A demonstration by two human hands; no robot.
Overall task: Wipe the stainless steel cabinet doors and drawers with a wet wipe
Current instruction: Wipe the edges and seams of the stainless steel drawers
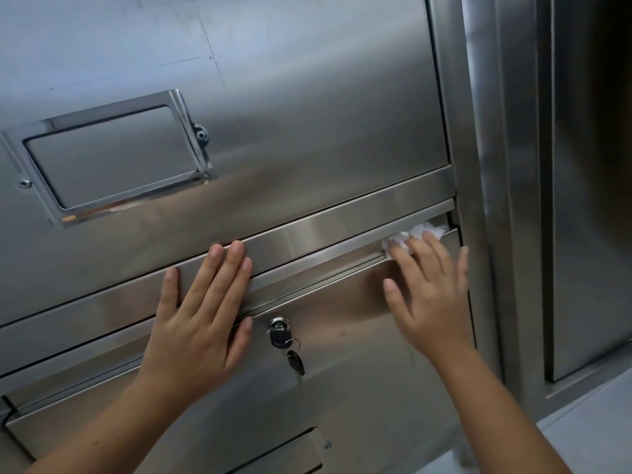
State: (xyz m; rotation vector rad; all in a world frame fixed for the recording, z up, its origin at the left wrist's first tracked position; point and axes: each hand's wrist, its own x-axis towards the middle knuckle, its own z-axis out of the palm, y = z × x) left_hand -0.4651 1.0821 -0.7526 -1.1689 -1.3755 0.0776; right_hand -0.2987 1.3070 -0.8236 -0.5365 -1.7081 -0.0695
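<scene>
Head view — wiping under way, far from finished.
Right hand (431,295), fingers flat, presses wet wipe (410,236) into top-right corner of lower drawer (342,388); left hand (198,319) flat, empty — door unjudgeable.

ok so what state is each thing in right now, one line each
upper drawer: closed
lower drawer: looks closed
lock: key inserted, second key hanging below
label holder: empty, no card
wet wipe: crumpled, pressed against the lower drawer's top edge, right end
left hand: flat, fingers straight, resting across both drawer fronts
right hand: fingers straight, pressing the wet wipe
</scene>
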